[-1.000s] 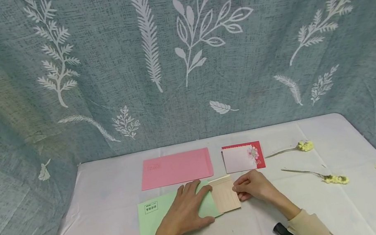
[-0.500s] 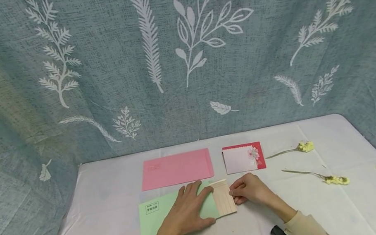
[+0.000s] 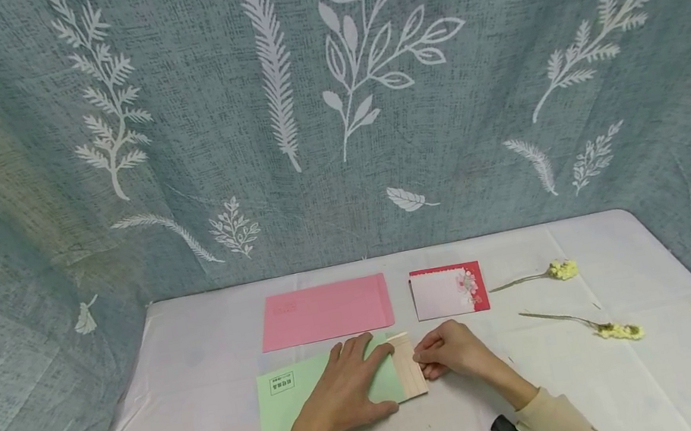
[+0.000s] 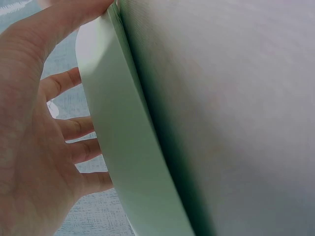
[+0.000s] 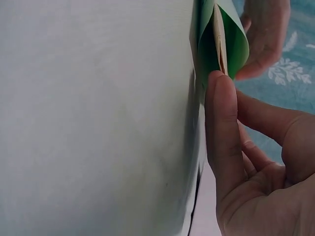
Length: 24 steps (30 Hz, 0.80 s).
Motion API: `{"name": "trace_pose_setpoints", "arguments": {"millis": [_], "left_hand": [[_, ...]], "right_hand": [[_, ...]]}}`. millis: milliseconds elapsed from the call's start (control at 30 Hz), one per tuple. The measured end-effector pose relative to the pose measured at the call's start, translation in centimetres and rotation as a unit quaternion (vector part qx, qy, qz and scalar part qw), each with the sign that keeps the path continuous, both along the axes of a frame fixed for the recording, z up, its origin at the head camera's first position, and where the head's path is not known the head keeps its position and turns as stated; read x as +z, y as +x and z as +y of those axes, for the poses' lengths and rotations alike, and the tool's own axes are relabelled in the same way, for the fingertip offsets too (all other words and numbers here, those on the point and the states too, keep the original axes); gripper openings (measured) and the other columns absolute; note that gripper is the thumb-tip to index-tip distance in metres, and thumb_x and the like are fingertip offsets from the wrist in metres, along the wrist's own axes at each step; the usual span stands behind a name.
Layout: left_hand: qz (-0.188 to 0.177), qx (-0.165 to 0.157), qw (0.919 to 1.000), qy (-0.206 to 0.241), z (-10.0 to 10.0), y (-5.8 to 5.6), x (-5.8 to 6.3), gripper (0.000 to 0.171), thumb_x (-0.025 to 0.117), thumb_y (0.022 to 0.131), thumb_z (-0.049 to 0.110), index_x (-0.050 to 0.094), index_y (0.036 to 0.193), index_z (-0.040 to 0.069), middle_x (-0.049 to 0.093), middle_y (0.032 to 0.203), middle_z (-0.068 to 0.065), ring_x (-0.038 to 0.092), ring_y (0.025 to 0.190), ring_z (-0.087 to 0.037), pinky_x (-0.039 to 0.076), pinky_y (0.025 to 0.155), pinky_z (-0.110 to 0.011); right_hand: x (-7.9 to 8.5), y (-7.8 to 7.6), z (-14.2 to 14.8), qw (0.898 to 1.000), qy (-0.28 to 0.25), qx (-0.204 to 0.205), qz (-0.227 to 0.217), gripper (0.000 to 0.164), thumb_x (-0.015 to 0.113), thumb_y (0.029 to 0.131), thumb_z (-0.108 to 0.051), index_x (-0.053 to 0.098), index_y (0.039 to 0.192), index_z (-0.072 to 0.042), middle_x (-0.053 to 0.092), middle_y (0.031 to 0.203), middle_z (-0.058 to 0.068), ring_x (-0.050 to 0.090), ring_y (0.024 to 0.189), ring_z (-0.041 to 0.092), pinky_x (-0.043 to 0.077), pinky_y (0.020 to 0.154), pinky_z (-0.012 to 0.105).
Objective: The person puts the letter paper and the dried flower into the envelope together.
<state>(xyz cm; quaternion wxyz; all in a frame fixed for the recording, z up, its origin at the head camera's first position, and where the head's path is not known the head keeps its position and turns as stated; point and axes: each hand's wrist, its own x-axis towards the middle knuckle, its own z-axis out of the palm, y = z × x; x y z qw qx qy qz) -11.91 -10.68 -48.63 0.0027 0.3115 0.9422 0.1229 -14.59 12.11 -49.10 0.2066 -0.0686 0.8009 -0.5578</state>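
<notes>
One end of the tan, lined card point(image 3: 408, 369) is hiding inside the smooth green paper envelope point(image 3: 289, 406), whose mouth is bulging around it on the white bench point(image 3: 196, 388). The right hand point(image 3: 456, 351) is pinching the card's outer edge in a narrow grip; the left hand point(image 3: 348, 394), fingers spreading wide, is covering the envelope's middle.

Blue-green curtain point(image 3: 330, 206) hanging in soft folds, white leaf prints point(image 3: 405, 197) all over, right behind the white-draped table point(image 3: 633, 388)!
</notes>
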Motion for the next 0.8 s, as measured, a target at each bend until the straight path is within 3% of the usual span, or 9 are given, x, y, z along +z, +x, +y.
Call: {"name": "trace_pose_setpoints", "arguments": {"millis": [800], "left_hand": [[-0.003,-0.009,1.0000,0.002,0.3,-0.1,0.2,0.075,0.078,0.075,0.053,0.051,0.137,0.021,0.047,0.138,-0.012,0.045,0.127,-0.028,0.038,0.103,-0.052]], "right_hand": [[-0.3,-0.1,-1.6,1.000,-0.022,0.022,-0.002,0.013,0.068,0.089,-0.003,0.071,0.091,0.010,0.070,0.069,0.013,0.066,0.056,0.011,0.057,0.056,0.027]]}}
